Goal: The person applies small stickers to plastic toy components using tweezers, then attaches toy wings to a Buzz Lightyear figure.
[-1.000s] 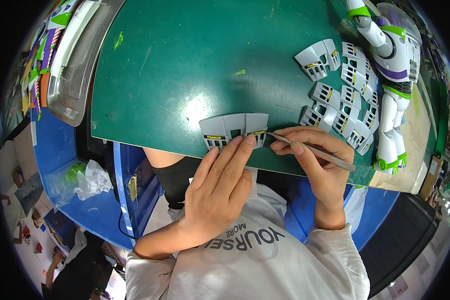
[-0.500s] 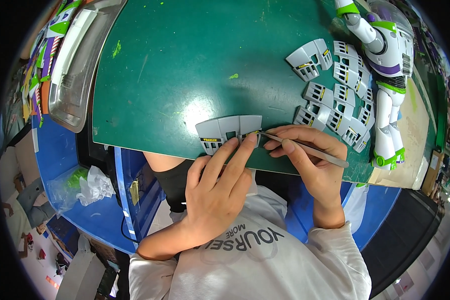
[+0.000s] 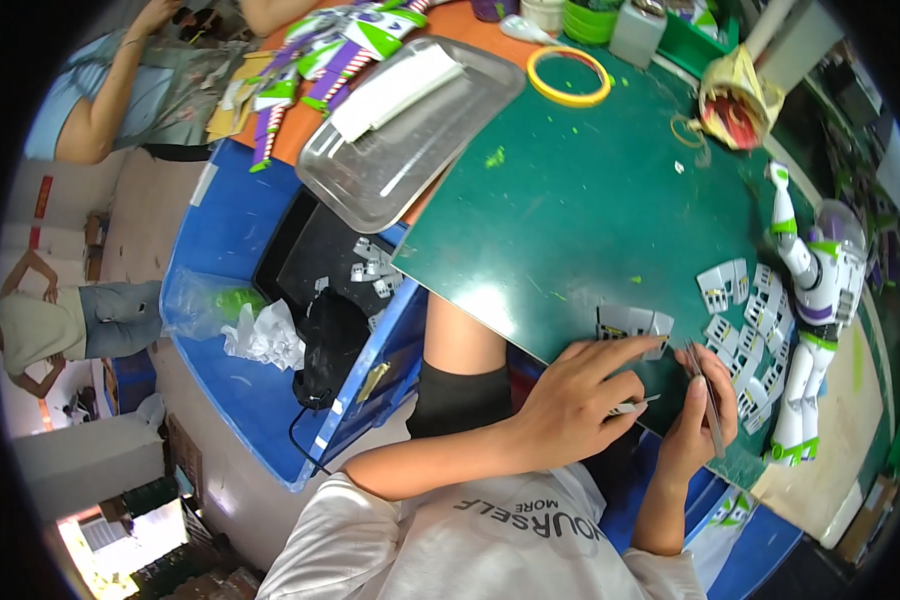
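A grey plastic toy panel (image 3: 635, 320) with slots lies near the front edge of the green mat. My left hand (image 3: 575, 405) reaches over it, index finger stretched to its right end. From that hand's curled lower fingers a thin pointed metal tool (image 3: 635, 405) sticks out; its kind I cannot make out. My right hand (image 3: 685, 435) grips a pair of metal tweezers (image 3: 710, 410), tips upward, close to the panel's right end. Several similar grey panels (image 3: 745, 350) lie farther right, beside a white, green and purple toy figure (image 3: 818, 300).
A metal tray (image 3: 410, 140) holds a white strip at the upper left, near a yellow tape roll (image 3: 580, 101). Blue crates (image 3: 205, 225) stand left of the table, with crumpled white paper (image 3: 267, 338) in one. Two other people (image 3: 100, 110) are at the left.
My view has swung left, so the table sits farther right. My left hand has drawn in, its lower fingers curling, and the pointed tool now shows. The tweezers stay in my right hand, turned steeper.
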{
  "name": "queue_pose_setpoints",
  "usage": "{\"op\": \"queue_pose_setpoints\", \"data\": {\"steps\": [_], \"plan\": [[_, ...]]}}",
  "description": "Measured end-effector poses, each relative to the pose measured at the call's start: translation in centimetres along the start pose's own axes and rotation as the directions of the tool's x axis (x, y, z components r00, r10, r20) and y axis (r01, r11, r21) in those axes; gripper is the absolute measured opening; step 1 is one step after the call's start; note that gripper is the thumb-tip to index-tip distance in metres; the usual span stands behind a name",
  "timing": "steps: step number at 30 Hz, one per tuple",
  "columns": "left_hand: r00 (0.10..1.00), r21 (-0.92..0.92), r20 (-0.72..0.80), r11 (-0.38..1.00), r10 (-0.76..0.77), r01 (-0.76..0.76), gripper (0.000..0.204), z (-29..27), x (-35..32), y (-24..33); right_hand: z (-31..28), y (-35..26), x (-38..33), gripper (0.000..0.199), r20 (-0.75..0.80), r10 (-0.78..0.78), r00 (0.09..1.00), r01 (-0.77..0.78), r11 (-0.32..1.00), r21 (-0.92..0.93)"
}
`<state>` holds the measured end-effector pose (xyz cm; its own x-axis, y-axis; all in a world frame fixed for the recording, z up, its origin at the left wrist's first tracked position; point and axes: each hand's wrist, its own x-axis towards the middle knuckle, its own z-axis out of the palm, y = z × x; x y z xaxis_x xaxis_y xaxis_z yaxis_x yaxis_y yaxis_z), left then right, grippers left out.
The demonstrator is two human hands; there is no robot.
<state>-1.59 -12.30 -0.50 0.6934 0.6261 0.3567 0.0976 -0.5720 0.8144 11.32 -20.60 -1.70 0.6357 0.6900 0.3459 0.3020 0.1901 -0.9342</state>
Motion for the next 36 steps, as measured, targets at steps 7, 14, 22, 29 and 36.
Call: {"op": "queue_pose_setpoints", "data": {"steps": [7,14,22,29,36], "plan": [[0.77,0.694,-0.41,0.715,0.489,-0.085,0.021,-12.5,3.1,-1.7,-0.6,-0.8,0.2,0.019,0.102,-0.087,0.991,0.103,0.98,-0.169],[0.931,0.78,-0.364,0.541,-0.016,0.314,0.047,-15.9,4.9,-11.9,2.6,-4.6,2.7,0.018,0.314,-0.234,0.92,0.338,0.878,-0.339],[0.969,0.71,-0.242,0.67,-0.054,0.215,0.048,-16.4,3.1,-11.9,14.7,-3.8,10.4,0.019,0.677,-0.5,0.541,0.82,0.493,-0.292],[0.948,0.62,-0.311,0.742,-0.065,0.255,0.043,-16.3,2.6,-11.7,28.0,1.7,14.8,0.008,0.827,-0.287,0.483,0.873,0.229,-0.431],[0.915,0.518,-0.355,0.774,-0.192,0.363,0.055,-15.8,3.1,-11.7,27.0,3.1,14.6,0.015,0.743,-0.357,0.566,0.823,0.3,-0.483]]}}
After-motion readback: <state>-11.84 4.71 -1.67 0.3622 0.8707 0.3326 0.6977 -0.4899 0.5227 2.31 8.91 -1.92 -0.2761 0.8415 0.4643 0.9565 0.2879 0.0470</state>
